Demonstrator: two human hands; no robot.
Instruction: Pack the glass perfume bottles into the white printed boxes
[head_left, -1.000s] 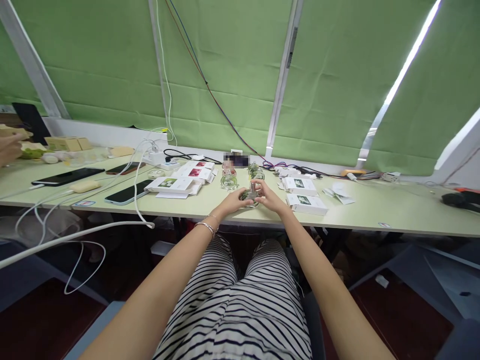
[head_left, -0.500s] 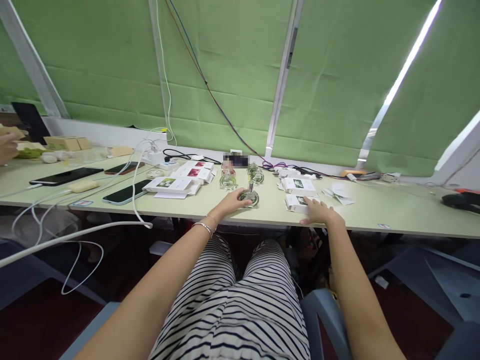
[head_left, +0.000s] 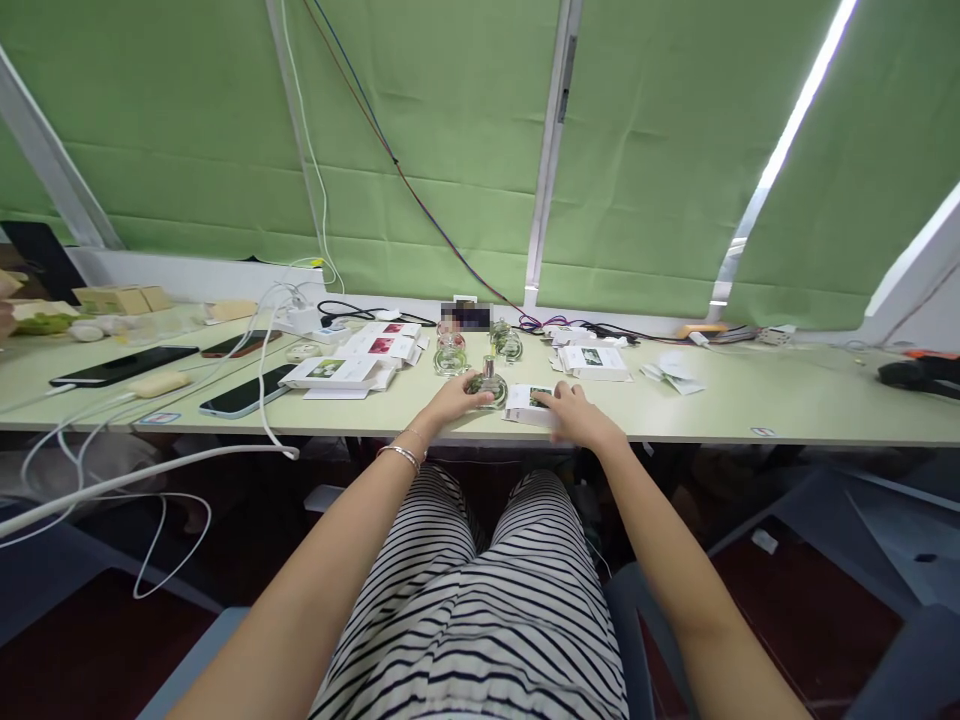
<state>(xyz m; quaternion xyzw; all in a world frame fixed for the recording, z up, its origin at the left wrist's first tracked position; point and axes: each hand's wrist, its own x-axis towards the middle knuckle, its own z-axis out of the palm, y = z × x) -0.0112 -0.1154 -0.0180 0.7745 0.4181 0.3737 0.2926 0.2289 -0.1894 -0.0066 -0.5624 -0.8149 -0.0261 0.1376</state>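
My left hand [head_left: 451, 402] is closed on a small round glass perfume bottle [head_left: 491, 392] with a silver neck, standing upright near the table's front edge. Just to its right lies a small white box [head_left: 519, 408] with a green and dark picture on top. My right hand [head_left: 579, 414] grips this box from its right end, fingers over the top; the thumb is blurred. Behind the hands stand a clear glass bottle [head_left: 450, 360], another greenish bottle [head_left: 508, 345] and a pinkish one [head_left: 449, 334], partly hidden.
White boxes [head_left: 330, 374] with green and red pictures lie on the left, beside phones [head_left: 247, 390] and white cables. A similar white box [head_left: 592, 362] and crumpled paper [head_left: 673, 372] lie on the right. At the far left, part of another person's hand [head_left: 7, 300] shows.
My right hand has moved left, bringing the white box from the right to beside the perfume bottle. My left hand stays on the bottle. The view has shifted slightly.
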